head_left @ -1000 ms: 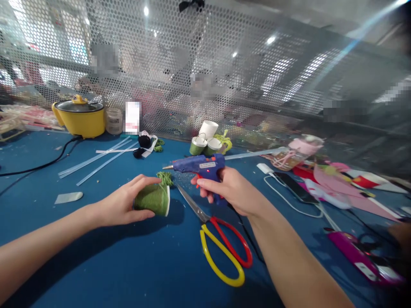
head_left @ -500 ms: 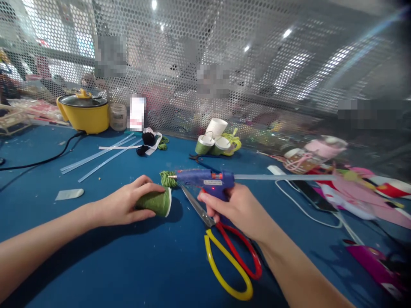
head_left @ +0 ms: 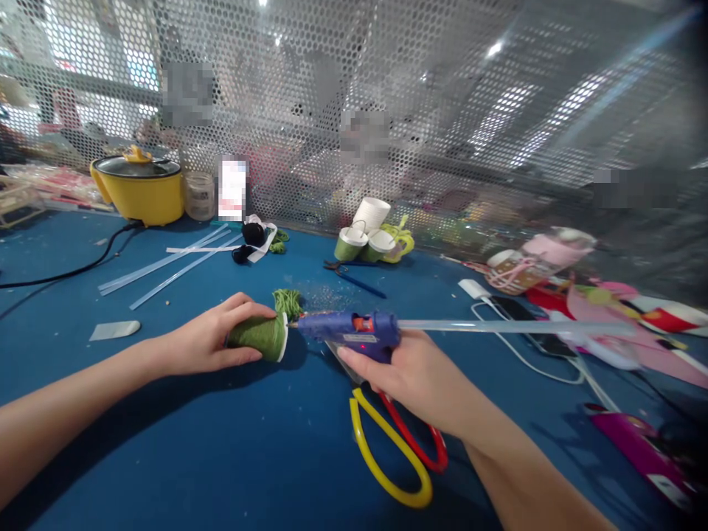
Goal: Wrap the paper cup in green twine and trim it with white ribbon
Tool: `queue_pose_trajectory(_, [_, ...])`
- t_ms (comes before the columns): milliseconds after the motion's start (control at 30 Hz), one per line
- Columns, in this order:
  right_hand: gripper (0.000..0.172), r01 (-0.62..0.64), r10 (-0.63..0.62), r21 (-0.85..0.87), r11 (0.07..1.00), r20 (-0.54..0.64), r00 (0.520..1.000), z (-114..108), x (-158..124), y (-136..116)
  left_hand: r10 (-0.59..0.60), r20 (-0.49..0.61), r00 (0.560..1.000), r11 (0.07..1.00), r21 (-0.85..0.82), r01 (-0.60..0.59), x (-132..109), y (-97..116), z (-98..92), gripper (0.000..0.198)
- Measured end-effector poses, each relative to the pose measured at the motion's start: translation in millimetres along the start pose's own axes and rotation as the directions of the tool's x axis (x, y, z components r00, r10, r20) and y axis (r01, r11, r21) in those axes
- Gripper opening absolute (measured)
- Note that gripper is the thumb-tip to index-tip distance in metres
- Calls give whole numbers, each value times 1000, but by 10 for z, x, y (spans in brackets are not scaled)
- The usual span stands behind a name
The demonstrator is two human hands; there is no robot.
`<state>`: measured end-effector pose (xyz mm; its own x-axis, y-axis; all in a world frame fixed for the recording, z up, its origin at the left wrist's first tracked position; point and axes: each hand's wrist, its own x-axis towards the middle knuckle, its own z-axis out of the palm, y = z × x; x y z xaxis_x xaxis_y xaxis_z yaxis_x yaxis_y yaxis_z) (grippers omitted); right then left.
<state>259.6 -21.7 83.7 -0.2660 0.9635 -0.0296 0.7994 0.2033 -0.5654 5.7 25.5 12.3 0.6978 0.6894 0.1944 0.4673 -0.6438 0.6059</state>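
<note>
1. Green-wrapped cup (head_left: 257, 338) lay sideways in your curled left hand (head_left: 213, 335).
2. Your right hand (head_left: 428, 377) gripped the glue gun (head_left: 337, 325), nozzle (head_left: 293, 325) at the rim (head_left: 284, 344).
3. Gluing seemed underway; next called for steady aim.

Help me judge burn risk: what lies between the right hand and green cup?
In the head view, the blue glue gun in the right hand spans the gap, its nozzle by the green cup; scissors lie partly beneath.

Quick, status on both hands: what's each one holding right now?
Left hand: closed around a tapered, green yarn-wrapped white cup.
Right hand: closed, holding a blue plastic glue gun.
</note>
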Motion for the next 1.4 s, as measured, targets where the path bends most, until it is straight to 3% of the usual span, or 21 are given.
queue_pose_trajectory(567, [26,18,-6,-118,993,95,995,12,-24,60,52,-3,999,998,37,-52,-1,12,4,43])
queue_pose_trajectory(733, [26,-35,42,-121,992,56,998,22,-17,51,62,3,998,997,38,-62,0,17,0,43])
queue_pose_trajectory(967, [24,14,-1,-111,994,117,993,-20,-16,39,89,28,996,994,63,-90,-1,43,-7,42])
queue_pose_trajectory(1200, [21,36,-34,-66,997,25,999,-10,24,28,129,29,991,987,97,-131,-18,42,2,40])
queue_pose_trajectory(1400, [22,24,-23,-24,999,16,1000,11,58,50,123,39,992,983,130,-128,-16,55,8,40])
